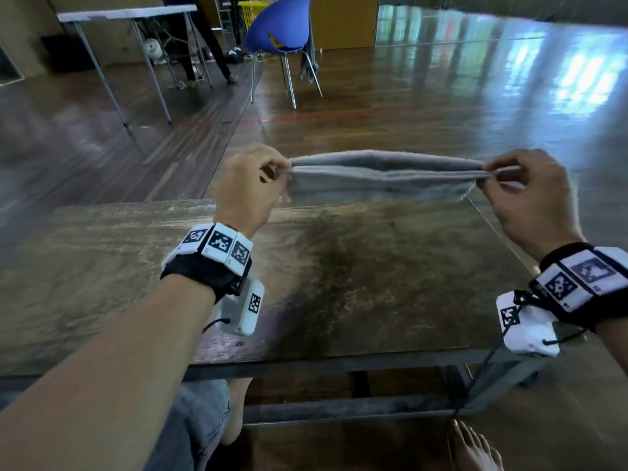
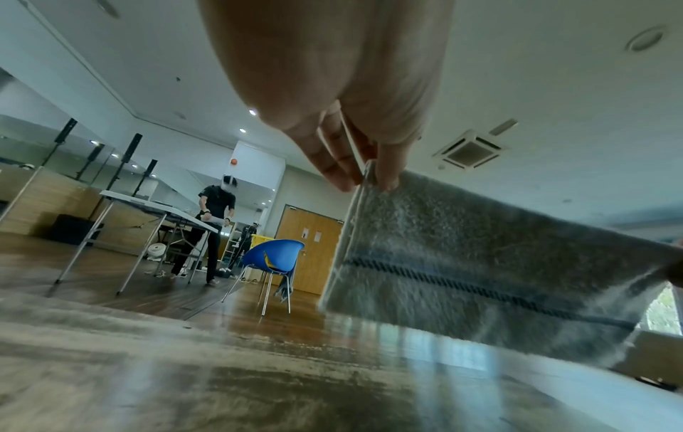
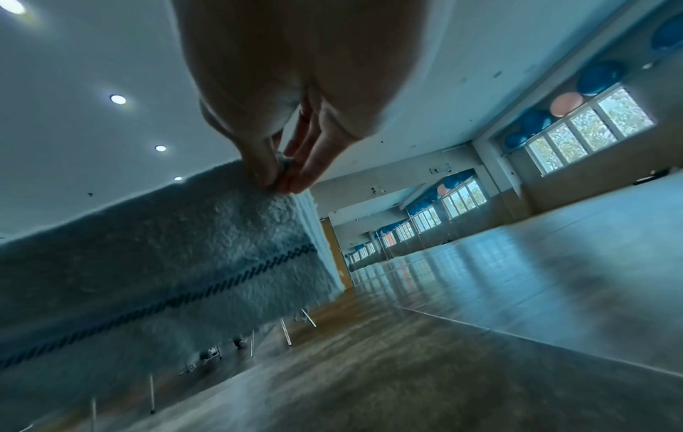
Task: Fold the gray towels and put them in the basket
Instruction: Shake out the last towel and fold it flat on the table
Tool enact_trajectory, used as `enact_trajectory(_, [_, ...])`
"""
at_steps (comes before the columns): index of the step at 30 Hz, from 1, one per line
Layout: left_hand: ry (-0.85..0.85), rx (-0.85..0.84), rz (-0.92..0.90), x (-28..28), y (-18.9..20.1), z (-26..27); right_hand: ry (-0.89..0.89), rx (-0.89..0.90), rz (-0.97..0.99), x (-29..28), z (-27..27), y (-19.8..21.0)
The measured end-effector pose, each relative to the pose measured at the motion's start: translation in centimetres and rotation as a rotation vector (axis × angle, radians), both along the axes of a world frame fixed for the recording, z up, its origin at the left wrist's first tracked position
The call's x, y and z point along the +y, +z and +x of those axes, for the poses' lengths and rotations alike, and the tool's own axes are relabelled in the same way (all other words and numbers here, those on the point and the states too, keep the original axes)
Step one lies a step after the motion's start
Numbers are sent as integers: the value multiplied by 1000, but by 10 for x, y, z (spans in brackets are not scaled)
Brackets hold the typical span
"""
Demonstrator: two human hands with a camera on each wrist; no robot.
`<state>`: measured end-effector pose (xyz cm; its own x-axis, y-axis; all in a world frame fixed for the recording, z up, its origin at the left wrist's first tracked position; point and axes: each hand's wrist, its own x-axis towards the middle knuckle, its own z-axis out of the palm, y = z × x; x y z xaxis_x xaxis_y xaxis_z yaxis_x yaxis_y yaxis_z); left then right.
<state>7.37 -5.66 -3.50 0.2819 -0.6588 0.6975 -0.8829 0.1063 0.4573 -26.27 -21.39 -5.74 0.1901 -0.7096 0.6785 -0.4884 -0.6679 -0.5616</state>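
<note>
Nearest the wooden table (image 1: 136,283): two forearms reaching over its near edge, each wrist strapped with a black band carrying white marker blocks, one small white camera box hanging under each. Beyond the table's middle, left hand (image 1: 253,188) raised above the top, thumb and fingers (image 2: 332,163) closed narrowly in a pinch on the left top corner of one gray towel (image 1: 384,175), the remaining fingers curled in behind. Right hand (image 1: 530,192) at about the same height above the table's far right corner, pinching the towel's right top corner likewise between thumb and fingertips (image 3: 306,172), nothing else held. Towel stretched between the two hands over the table's far edge, doubled, two layers seen along its top; hanging down clear of the tabletop in both wrist views, one dark braided stripe running its length. Counted: two hands, one towel held. Basket for the towels not identifiable with certainty. Past the table, across the glossy wood floor: one blue chair (image 1: 282,28) on metal legs with a gray cloth (image 1: 307,68) draped off its seat, one yellow crate (image 1: 251,11) behind it, one white folding table (image 1: 129,13) to the chair's left, and one standing person (image 2: 218,222) beside that folding table.
</note>
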Motion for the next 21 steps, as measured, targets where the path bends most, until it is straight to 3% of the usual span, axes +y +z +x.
enact_trajectory(3, [-31,-9,126,14,-8,1,65,141,157,2,-9,-15])
enact_trajectory(6, [-34,-17,606,22,-31,6,174,472,393,12,-15,-38])
enact_trajectory(9, [51,81,855,23,-56,10,91,554,491,16,-15,-55])
enact_trajectory(13, [165,132,932,12,-72,16,-48,641,585,14,-4,-63])
enact_trajectory(21, [216,58,940,-9,-82,13,-131,611,685,11,8,-64])
